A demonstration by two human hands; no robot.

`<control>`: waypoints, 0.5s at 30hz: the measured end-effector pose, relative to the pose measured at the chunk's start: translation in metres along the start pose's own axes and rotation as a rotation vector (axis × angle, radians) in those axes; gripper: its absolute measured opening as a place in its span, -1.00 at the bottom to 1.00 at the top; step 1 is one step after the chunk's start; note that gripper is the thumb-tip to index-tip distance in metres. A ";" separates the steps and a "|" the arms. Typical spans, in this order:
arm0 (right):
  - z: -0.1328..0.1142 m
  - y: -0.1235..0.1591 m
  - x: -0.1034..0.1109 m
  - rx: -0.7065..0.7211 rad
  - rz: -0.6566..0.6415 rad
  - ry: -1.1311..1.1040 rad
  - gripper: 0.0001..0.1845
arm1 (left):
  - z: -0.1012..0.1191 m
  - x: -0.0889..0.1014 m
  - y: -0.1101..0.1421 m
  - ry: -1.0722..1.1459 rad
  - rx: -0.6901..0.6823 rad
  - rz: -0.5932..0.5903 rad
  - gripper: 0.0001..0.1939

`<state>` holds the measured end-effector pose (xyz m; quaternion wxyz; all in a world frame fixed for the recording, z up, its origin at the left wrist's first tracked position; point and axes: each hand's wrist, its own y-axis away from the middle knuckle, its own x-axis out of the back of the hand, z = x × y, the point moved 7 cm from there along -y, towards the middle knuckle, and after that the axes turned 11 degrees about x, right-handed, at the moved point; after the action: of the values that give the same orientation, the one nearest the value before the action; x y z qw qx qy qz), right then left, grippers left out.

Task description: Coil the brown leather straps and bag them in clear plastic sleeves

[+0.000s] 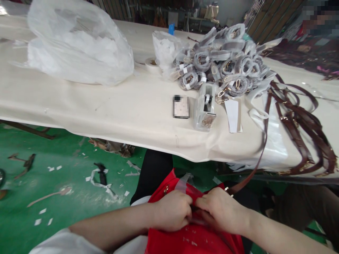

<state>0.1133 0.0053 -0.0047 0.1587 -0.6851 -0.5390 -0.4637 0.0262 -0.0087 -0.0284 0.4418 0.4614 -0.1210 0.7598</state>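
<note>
Brown strap [254, 173] hung off the near edge of the table [106, 113] and ran down to the lap, its metal clasp [228, 191] just beside the right hand [221, 210]. Both hands were drawn together over the red apron [161, 241]. The left hand [172, 211] was curled nearly into a fist, its fingers folded inward; the right was bent and narrow, thumb and fingers drawn in toward the left. Clear film [182, 184] showed beside the knuckles, and something dark lay between the fingers, though I could not tell whether it was the strap's end or just which hand gripped it.

To my eye, handling it well called for small, even finger movements, with enough slack from the table that the strap did not tug or twist. Keeping the metal off the thin film seemed wise, since a hard pull might have torn it.

Loose brown straps [302, 130] lay to the right on the table, near a heap of wrapped coils [227, 56], with a tape dispenser [205, 109] and white cards [232, 114] in front.
</note>
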 end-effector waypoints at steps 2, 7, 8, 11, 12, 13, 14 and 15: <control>0.000 -0.004 -0.003 -0.009 -0.008 0.007 -0.85 | -0.001 -0.001 0.000 0.002 0.008 -0.013 -0.88; 0.003 0.005 0.007 -0.018 0.021 -0.035 -0.89 | -0.004 0.004 0.004 0.018 0.070 0.004 -0.88; 0.005 0.009 0.012 -0.018 0.025 -0.048 -0.89 | -0.004 0.005 0.004 0.023 0.090 0.000 -0.88; 0.007 0.020 0.021 -0.016 0.033 -0.080 -0.85 | -0.004 0.005 0.004 0.032 0.113 0.001 -0.87; 0.007 0.021 0.022 -0.014 0.030 -0.088 -0.83 | -0.003 0.005 0.004 0.037 0.105 0.007 -0.87; 0.007 0.022 0.021 -0.011 0.025 -0.094 -0.82 | -0.002 0.005 0.003 0.043 0.094 0.014 -0.87; 0.007 0.023 0.020 -0.014 0.022 -0.092 -0.82 | -0.001 0.004 0.002 0.048 0.083 0.019 -0.88; 0.006 0.022 0.019 -0.018 0.021 -0.083 -0.82 | 0.000 0.003 0.002 0.054 0.070 0.023 -0.88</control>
<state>0.1358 0.0126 0.0134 0.1346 -0.7108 -0.5337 -0.4379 0.0240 -0.0082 -0.0256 0.4196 0.4546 -0.0876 0.7808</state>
